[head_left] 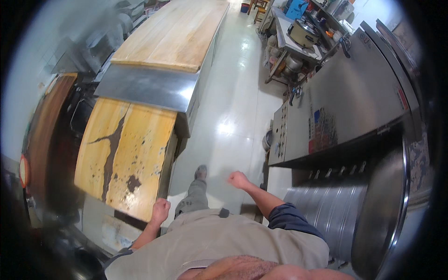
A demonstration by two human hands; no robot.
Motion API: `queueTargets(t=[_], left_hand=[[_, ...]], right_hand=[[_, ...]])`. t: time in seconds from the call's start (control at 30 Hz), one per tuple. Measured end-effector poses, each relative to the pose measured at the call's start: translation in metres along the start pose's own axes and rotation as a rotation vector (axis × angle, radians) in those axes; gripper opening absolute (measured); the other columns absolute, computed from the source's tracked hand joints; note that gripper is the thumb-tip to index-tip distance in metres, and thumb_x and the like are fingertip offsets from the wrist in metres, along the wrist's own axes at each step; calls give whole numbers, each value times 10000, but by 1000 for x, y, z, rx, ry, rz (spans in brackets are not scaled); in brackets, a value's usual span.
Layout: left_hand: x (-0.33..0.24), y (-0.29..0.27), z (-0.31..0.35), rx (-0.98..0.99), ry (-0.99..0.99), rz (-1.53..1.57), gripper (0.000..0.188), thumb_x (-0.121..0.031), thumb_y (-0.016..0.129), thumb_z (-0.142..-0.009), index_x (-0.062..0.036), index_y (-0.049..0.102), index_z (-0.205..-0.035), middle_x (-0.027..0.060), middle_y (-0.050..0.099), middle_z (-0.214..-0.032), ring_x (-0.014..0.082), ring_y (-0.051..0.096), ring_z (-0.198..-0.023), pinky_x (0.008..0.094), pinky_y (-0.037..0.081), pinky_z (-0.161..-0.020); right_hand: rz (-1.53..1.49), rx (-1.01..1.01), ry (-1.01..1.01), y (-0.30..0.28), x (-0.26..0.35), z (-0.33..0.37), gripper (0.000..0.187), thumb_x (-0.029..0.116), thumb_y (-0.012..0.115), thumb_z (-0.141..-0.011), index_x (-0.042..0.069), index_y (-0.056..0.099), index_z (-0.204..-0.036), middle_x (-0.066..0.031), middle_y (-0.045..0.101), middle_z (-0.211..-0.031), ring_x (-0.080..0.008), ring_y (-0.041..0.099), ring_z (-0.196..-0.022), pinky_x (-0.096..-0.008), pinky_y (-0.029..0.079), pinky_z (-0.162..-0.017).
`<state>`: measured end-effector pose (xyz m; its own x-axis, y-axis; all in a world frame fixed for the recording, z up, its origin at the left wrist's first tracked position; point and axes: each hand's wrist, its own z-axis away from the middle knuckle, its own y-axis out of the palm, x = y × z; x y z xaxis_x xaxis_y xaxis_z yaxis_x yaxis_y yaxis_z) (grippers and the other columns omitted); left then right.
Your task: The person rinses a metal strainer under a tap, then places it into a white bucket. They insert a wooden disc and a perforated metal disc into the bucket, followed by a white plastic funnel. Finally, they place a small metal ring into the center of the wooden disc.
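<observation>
My left hand (pixel 161 210) is curled closed at my side, close to the front right corner of a worn yellow worktop (pixel 140 144). That worktop has a long dark crack and several dark chipped patches. My right hand (pixel 239 179) is held out ahead of my body over the pale floor, its fingers curled into a fist. Nothing shows sticking out of either fist, and neither hand is seen to grip anything. To the right of my right hand stands a large stainless-steel cabinet (pixel 354 102) with lever handles.
A glossy tiled aisle (pixel 228 93) runs ahead between the counters. On the left, a steel surface (pixel 149 86) and a pale wooden board (pixel 172 32) continue beyond the worktop. A rice cooker (pixel 302 35) stands on a table at the far right, with pots (pixel 294 63) beneath. My foot (pixel 201 171) is in the aisle.
</observation>
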<state>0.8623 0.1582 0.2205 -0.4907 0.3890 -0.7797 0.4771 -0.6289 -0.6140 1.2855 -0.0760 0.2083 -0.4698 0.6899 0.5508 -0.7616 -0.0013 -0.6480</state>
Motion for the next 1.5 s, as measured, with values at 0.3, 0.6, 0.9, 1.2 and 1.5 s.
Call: queueTargets(t=[0.3, 0.6, 0.9, 1.2, 1.5], left_hand=[[-180, 80, -461, 382, 379, -144, 492, -136, 704, -859, -33, 620, -1332, 226, 496, -1526, 393, 499, -1396, 446, 433, -1171], [-546, 246, -864, 912, 972, -108, 893, -348, 867, -825, -67, 438, -1557, 227, 434, -1585, 405, 417, -1469, 462, 371, -1225], [-841, 328, -1121, 925, 1647, -44, 1214, -319, 978, -614, -74, 324, -1608, 205, 432, -1581, 419, 350, -1508, 600, 280, -1222], [-967, 342, -1495, 1039, 1723, 445, 1028, -191, 857, -745, -49, 304, -1600, 233, 595, -1318, 420, 567, -1262, 496, 465, -1070], [-1094, 384, -1811, 1092, 1899, 584, 717, -121, 578, -971, -57, 299, -1629, 179, 532, -1186, 378, 531, -1114, 533, 447, -974]], right_hand=[[120, 110, 380, -170, -241, -93, 265, 211, 712, -815, -20, 762, -935, -200, 757, -881, -307, 747, -769, -448, 601, -735], [-1203, -277, 1021, -344, -351, -289, 212, 167, 747, -954, 28, 626, -849, -111, 638, -708, -234, 639, -581, -392, 495, -473], [265, 194, 215, -800, -286, -763, 273, 249, 735, -910, 18, 737, -1056, -227, 710, -1103, -351, 684, -993, -460, 541, -820], [618, 71, -34, -1204, -230, -1177, 357, 330, 698, -928, 46, 772, -1133, -201, 730, -1207, -377, 687, -1089, -442, 563, -928], [-2170, -605, -187, -1631, -338, -1347, 257, 259, 639, -1037, 7, 636, -986, -217, 712, -944, -295, 704, -760, -348, 587, -571]])
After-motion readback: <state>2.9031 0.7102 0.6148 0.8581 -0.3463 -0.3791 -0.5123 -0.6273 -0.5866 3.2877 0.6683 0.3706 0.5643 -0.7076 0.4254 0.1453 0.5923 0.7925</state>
